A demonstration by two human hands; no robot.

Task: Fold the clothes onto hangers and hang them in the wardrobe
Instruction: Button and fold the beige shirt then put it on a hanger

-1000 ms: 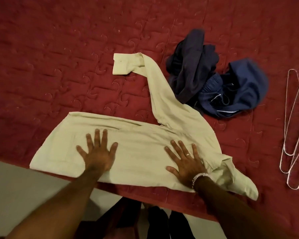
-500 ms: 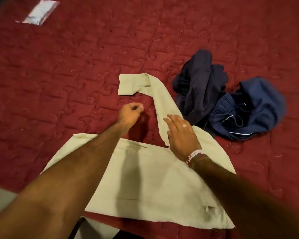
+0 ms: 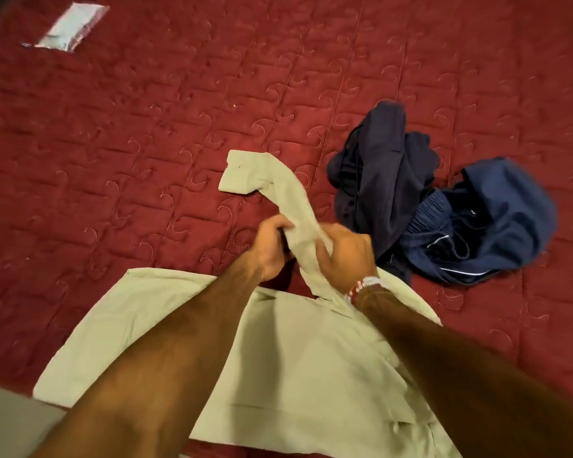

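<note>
On the bed (image 3: 146, 143), left hand (image 3: 272, 246) and right hand (image 3: 344, 256) both clutch the beige shirt (image 3: 311, 358) sleeve (image 3: 291, 196). Best: pull taut, fold to 6 o'clock, cuff (image 3: 242, 173) flat.

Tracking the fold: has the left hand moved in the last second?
Yes: the left hand left the shirt body, going up toward the cuff, and now grips the sleeve.

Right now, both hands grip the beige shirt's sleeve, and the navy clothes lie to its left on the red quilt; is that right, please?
Not quite: the head view shows the navy clothes lying right of the sleeve, not left. The rest holds: the left hand and right hand both grip it on the red quilt.
</note>
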